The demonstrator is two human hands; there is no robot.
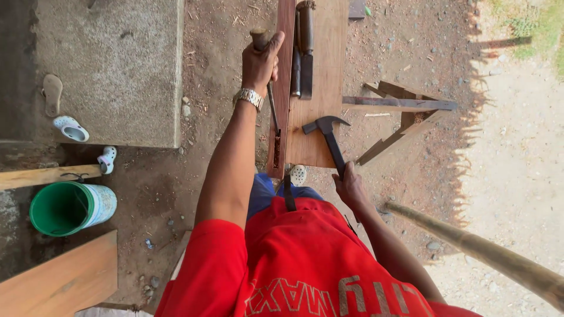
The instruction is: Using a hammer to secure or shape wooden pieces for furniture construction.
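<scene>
Between hands [258,61], chisel [273,111] on plank [317,76]

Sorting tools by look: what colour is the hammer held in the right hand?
The hammer in the right hand has a dark, blackish head and handle, seen in the head view.

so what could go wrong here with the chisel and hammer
1. The left hand grips the chisel close under its handle top, so a hammer blow that glances off could land on the thumb or knuckles.
2. The chisel tip sits in a narrow slot near the plank edge; a hard blow might split the wood there.
3. Loose tools lie further along the plank and could shake off with the blows.
</scene>
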